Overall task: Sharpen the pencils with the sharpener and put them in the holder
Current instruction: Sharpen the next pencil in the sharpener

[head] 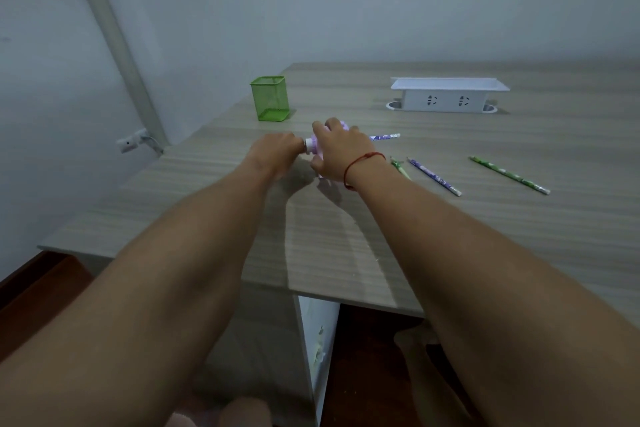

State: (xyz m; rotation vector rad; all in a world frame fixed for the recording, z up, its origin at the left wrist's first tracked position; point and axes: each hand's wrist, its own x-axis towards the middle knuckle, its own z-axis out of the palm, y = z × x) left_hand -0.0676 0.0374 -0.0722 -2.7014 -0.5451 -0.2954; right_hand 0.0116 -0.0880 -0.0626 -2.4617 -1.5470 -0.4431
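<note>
Reaching out from the near edge, two bare forearms, crossing the pale wood-grain desk point(346, 236) toward its middle. Clamping down over a small lilac plastic crank sharpener point(314, 145), right hand point(341, 154) with a red thread bracelet point(360, 168) at the wrist, fingers wrapped over the sharpener's top and pressing it to the desk. Closing round the white crank knob at the sharpener's left end, left hand point(275, 152), fingers curled tight on it, probably turning.

Sticking out to the right from behind the right hand, a purple-patterned pencil point(386, 137), eraser end pointing right, apparently fed into the sharpener, though the entry point is hidden. Lying loose to the right and slightly nearer, three more: a green pencil point(400, 166) partly behind the wrist, a blue-purple patterned pencil point(434, 177), and a green-patterned pencil point(509, 175) furthest right, well apart.

Standing further off to the left, a green wire-mesh square holder point(270, 99), looking empty. Sitting at the far right, a white power-socket box point(446, 95).

Judging by that: first pencil in hand, nothing yet delivered, three waiting.
</note>
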